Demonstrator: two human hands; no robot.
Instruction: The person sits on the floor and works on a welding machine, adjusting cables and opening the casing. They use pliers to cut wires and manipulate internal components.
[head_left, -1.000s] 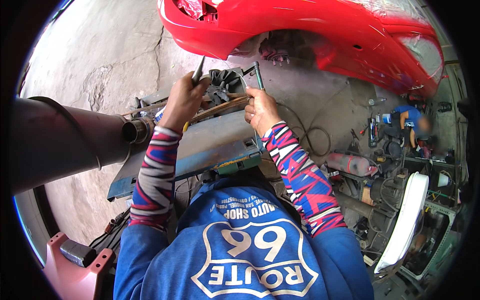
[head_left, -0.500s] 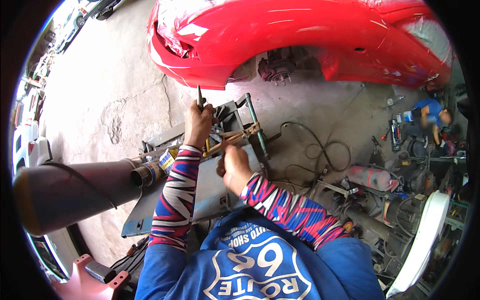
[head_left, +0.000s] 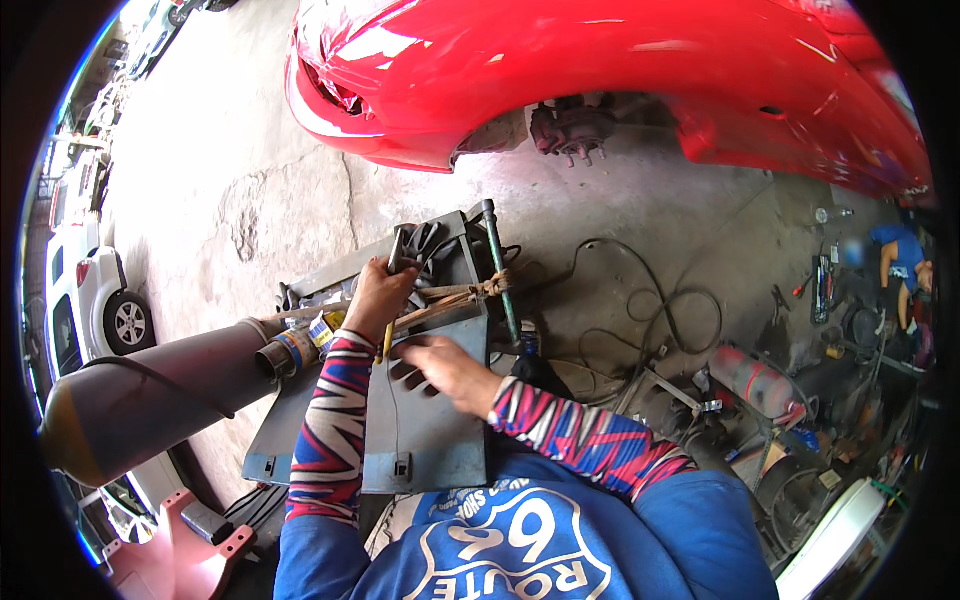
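My left hand [head_left: 378,297] is closed around a slim, tapered grey metal tool [head_left: 397,248] that points away from me. Over the blue-grey metal panel [head_left: 440,435], my right hand [head_left: 452,372] reaches leftward with its fingers stretched and slightly apart, holding nothing that I can see. Just left of its fingertips stands a thin yellow-handled item [head_left: 388,340]. Down the panel runs a thin wire or cord [head_left: 397,415]. Beyond my hands, a metal frame with a greenish bar [head_left: 500,270] has brown cord wrapped around it. Dark gloves or rags [head_left: 425,240] lie on the frame.
A large gas cylinder [head_left: 160,390] lies left beside an open-ended can [head_left: 285,355]. Ahead stands a red car body [head_left: 600,50] with an exposed wheel hub [head_left: 570,130]. A hose [head_left: 655,290] coils on the floor. At far right, a person in blue [head_left: 900,250] is near tools.
My left hand has drawn back toward me with the metal tool. My right hand has lowered over the panel, its fingers now extended leftward. The view has shifted slightly.
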